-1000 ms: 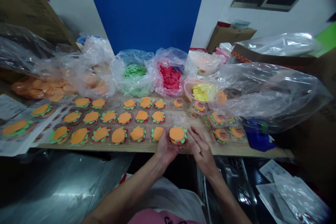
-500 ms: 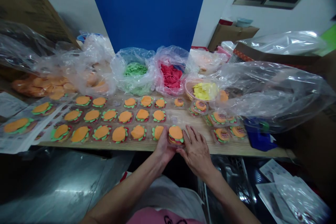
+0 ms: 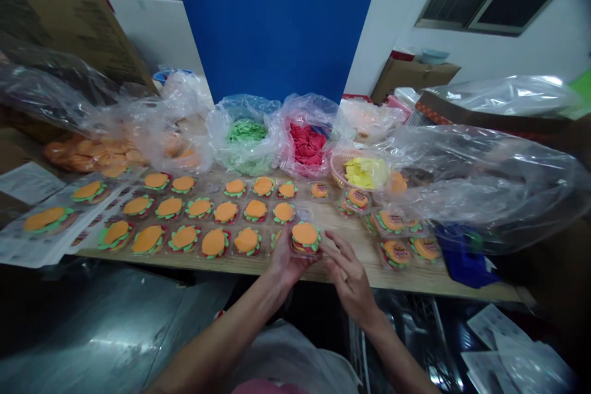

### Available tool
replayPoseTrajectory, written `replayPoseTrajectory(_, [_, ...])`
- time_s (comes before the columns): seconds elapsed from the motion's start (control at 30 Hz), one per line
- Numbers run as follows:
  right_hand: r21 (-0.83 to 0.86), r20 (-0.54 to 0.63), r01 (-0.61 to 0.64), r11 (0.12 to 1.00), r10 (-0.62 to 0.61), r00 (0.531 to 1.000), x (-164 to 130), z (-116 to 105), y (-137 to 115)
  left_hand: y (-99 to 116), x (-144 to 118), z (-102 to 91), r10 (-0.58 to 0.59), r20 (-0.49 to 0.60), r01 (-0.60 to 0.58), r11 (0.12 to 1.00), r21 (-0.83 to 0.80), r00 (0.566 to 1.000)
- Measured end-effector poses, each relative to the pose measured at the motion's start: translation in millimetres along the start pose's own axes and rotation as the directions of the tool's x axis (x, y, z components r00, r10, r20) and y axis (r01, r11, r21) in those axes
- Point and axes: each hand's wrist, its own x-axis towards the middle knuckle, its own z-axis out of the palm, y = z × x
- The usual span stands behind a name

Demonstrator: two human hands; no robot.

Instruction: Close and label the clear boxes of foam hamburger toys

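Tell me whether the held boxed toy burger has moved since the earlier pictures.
Yes. Judged against the basket of yellow pieces, the held boxed toy burger has shifted slightly left.

Dim light; glare on floor (image 3: 115, 345), plastic bag (image 3: 526, 93); soft blur; right edge dark.

1 left hand (image 3: 284, 263), 1 right hand (image 3: 349, 275), 1 held burger (image 3: 305, 235), 17 unlabelled burgers (image 3: 226, 212) in 3 rows, 1 basket (image 3: 336, 172), 1 green-filled bag (image 3: 250, 164), 1 red-filled bag (image 3: 301, 168)

Wood-grain table (image 3: 367, 246): rows of boxed toy burgers (image 3: 215, 242), green-filled bag (image 3: 220, 129), red-filled bag (image 3: 299, 165), woven-look basket (image 3: 338, 173) with yellow pieces (image 3: 364, 172), blue tape dispenser (image 3: 459, 263).
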Motion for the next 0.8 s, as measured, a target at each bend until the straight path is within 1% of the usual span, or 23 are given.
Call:
replayPoseTrajectory(0.07, [0.083,-0.105,-0.115,0.99,0.124,0.987,18,0,11,6,0,-0.5,0.022,-0.001,-0.022,1.0,-0.008,1.0])
replayPoseTrajectory(0.1, [0.08,-0.144,-0.165,0.983,0.175,0.974,28,1,18,9,-1,-0.6,0.029,-0.002,-0.029,1.0,-0.004,1.0])
replayPoseTrajectory(0.13, [0.051,-0.158,-0.207,0.977,0.213,0.964,40,2,25,12,-2,-0.5,0.032,0.0,-0.032,0.999,0.007,0.999])
replayPoseTrajectory(0.17, [0.011,-0.143,-0.243,0.97,0.242,0.96,51,4,33,14,-4,-0.3,0.032,0.006,-0.032,0.999,0.024,0.999])
replayPoseTrajectory(0.23, [-0.018,-0.072,-0.3,0.954,0.298,0.952,72,11,46,18,-8,0.0,0.025,0.028,-0.027,0.998,0.065,0.999])
replayPoseTrajectory(0.27, [0.003,-0.031,-0.322,0.947,0.322,0.946,80,14,51,20,-11,0.1,0.023,0.043,-0.027,0.996,0.083,0.999])
replayPoseTrajectory(0.37, [0.118,0.045,-0.372,0.921,0.369,0.928,98,25,57,21,-16,-1.3,0.01,0.094,-0.021,0.993,0.117,0.996])
replayPoseTrajectory(0.4, [0.181,0.087,-0.407,0.896,0.397,0.914,102,27,57,21,-17,-2.3,-0.002,0.102,-0.011,0.992,0.127,0.995])
replayPoseTrajectory(0.43, [0.266,0.153,-0.451,0.852,0.424,0.893,105,27,56,21,-18,-3.6,-0.018,0.105,0.004,0.99,0.14,0.994])
replayPoseTrajectory(0.47, [0.37,0.229,-0.496,0.785,0.441,0.868,108,27,54,21,-18,-5.0,-0.034,0.101,0.018,0.988,0.154,0.994])
replayPoseTrajectory(0.5, [0.471,0.301,-0.528,0.707,0.434,0.849,110,25,50,20,-17,-6.6,-0.045,0.087,0.03,0.986,0.167,0.995])
replayPoseTrajectory(0.53, [0.551,0.35,-0.536,0.64,0.406,0.844,110,22,46,19,-15,-8.1,-0.056,0.068,0.043,0.983,0.178,0.996])
replayPoseTrajectory(0.57, [0.6,0.361,-0.515,0.612,0.367,0.857,110,19,41,19,-13,-9.6,-0.067,0.049,0.057,0.981,0.188,0.997])
replayPoseTrajectory(0.6, [0.612,0.336,-0.465,0.64,0.321,0.885,108,14,34,19,-11,-11.0,-0.078,0.031,0.071,0.978,0.195,0.996])
replayPoseTrajectory(0.67, [0.545,0.281,-0.325,0.773,0.197,0.939,101,4,20,21,-7,-12.9,-0.099,0.015,0.095,0.977,0.191,0.995])
replayPoseTrajectory(0.7, [0.48,0.289,-0.248,0.841,0.114,0.95,95,0,13,22,-6,-13.4,-0.105,0.022,0.1,0.979,0.177,0.994])
replayPoseTrajectory(0.73, [0.411,0.321,-0.165,0.897,0.027,0.947,88,-4,7,24,-4,-13.6,-0.105,0.046,0.097,0.983,0.158,0.993])
replayPoseTrajectory(0.8, [0.301,0.405,-0.005,0.954,-0.123,0.906,72,-10,-3,27,-3,-13.6,-0.095,0.122,0.08,0.99,0.12,0.988])
